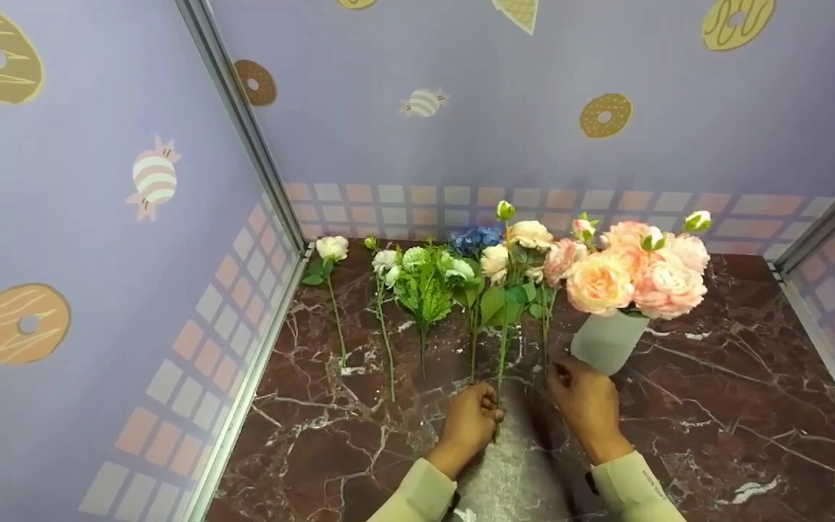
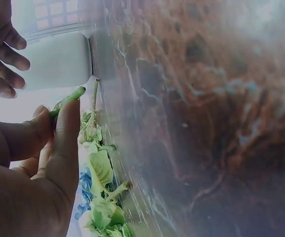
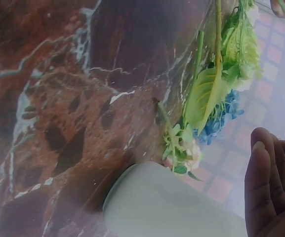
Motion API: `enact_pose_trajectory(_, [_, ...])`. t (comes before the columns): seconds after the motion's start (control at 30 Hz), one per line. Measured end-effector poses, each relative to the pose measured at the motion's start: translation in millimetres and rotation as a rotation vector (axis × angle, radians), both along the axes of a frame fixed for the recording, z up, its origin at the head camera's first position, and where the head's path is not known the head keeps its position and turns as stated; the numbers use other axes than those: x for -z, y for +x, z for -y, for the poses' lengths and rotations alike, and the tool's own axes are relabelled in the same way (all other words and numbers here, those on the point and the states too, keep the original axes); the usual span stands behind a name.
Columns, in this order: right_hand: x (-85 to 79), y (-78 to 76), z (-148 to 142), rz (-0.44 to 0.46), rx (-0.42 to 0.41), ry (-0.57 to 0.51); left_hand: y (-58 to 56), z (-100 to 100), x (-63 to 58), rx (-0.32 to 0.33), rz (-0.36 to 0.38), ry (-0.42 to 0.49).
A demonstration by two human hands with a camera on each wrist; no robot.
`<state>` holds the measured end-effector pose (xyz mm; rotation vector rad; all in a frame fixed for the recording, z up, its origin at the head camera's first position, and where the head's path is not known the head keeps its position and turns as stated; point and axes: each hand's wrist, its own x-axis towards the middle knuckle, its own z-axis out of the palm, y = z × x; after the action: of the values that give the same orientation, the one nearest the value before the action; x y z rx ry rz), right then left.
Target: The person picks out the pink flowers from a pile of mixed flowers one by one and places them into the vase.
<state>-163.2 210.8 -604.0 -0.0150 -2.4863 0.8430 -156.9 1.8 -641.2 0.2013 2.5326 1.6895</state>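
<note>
While the left hand (image 1: 470,417) pinches one flower stem (image 1: 502,359), right hand (image 1: 588,404) with relaxed grip, near one vase (image 1: 609,344)

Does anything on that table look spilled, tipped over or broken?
Nothing stands out: the pale vase stands upright with its pink flowers, the loose flowers lie in a rough row, and the left hand pinches one stem near its lower end.

A cream, green-stemmed flower (image 1: 503,351) slants above the tabletop (image 1: 715,406) in the left grip (image 1: 472,420).
</note>
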Motion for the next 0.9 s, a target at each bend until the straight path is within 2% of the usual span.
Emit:
enact_pose_trajectory(0.17, [-3.2, -2.0, 3, -0.019, -0.023, 0.0, 5.1, 1, -3.4, -0.002, -0.005, -0.018])
enact_pose_trajectory(0.33, [-5.6, -4.4, 8, -0.05, -0.04, 0.011, 10.0, 0, -3.8, 0.012, -0.004, 0.026])
enact_pose_trajectory(0.6, [-15.4, -13.6, 17, -0.145, -0.116, -0.013, 14.0, -3, -4.2, -0.002, -0.073, 0.029])
enact_pose_trajectory(0.77, [-32.9, -15.5, 26, -0.1, -0.17, -0.107, 16.7, -4, -7.9, -0.003, -0.1, 0.001])
enact_pose_trajectory(0.9, [-48.6, -13.7, 35, -0.06, -0.212, -0.185, 18.8, -4, -9.5, 0.002, -0.139, -0.058])
